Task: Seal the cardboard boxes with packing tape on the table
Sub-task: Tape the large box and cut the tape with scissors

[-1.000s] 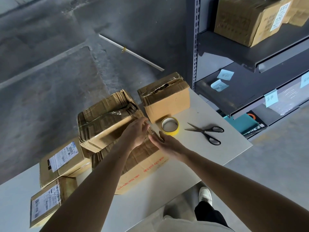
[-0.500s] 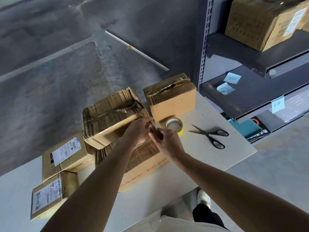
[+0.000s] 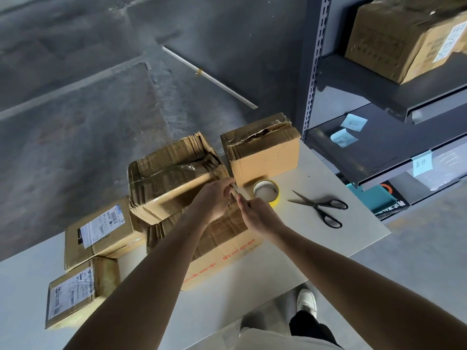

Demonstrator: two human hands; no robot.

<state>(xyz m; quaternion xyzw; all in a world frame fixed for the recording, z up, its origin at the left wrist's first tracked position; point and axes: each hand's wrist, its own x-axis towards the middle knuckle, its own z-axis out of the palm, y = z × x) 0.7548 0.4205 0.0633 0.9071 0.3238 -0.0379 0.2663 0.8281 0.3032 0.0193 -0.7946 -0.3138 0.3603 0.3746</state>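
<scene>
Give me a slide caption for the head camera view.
Both hands, left hand and right hand, meet over stacked brown cardboard boxes; yellow tape roll, black scissors alongside.

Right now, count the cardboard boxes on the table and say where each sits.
5. Box with red print nearest, under both hands; crumpled box stacked on it; torn-top box by the tape roll; two labelled boxes at left. Others may be hidden behind them.

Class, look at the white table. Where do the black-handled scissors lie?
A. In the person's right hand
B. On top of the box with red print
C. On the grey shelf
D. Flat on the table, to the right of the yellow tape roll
D: the scissors lie flat on the bare table, right of the tape roll, and neither hand touches them.
</scene>
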